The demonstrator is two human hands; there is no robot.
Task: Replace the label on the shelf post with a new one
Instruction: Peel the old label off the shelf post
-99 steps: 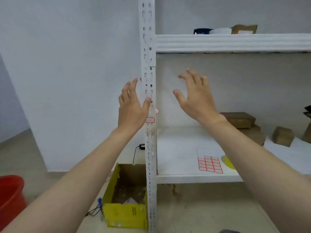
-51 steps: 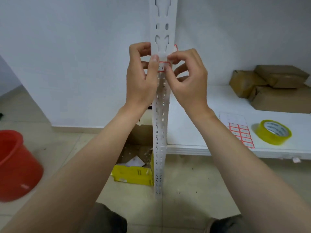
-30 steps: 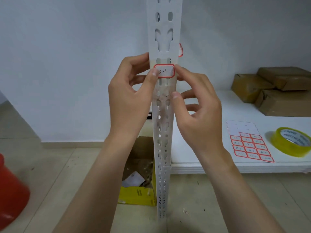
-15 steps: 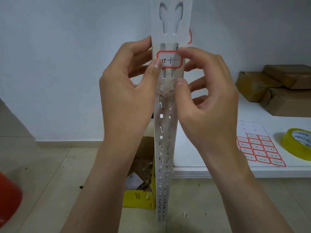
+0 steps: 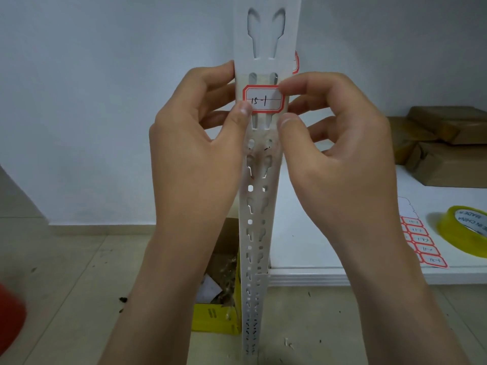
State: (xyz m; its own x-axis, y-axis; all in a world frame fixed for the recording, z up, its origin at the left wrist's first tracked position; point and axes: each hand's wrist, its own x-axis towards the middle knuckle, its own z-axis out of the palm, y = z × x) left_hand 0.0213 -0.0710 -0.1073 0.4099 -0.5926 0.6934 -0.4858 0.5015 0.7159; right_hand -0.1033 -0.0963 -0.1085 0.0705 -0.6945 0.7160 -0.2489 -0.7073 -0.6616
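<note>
The white perforated shelf post (image 5: 259, 206) runs up the middle of the view. A white label with a red border (image 5: 264, 100), handwritten "15-1", is stuck across its front face. My left hand (image 5: 195, 154) wraps the post from the left, fingers behind it and thumb tip on the label's lower left corner. My right hand (image 5: 340, 154) comes in from the right: its index fingertip sits on the label's upper right corner and its thumb presses the post just below the label. A sheet of red-bordered labels (image 5: 421, 243) lies on the white shelf board (image 5: 316, 246).
A roll of yellow tape (image 5: 466, 230) lies by the label sheet. Brown wrapped parcels (image 5: 442, 143) are stacked at the back right of the shelf. On the floor, a yellow carton of scraps (image 5: 216, 317) stands left of the post, and a red bucket (image 5: 10, 317) sits at the left edge. Another red-bordered label (image 5: 295, 63) shows on the post's right side.
My view has come closer to the post. Both hands went from open in the air to closing around the post at the label, where my right index finger now rests on the upper right corner.
</note>
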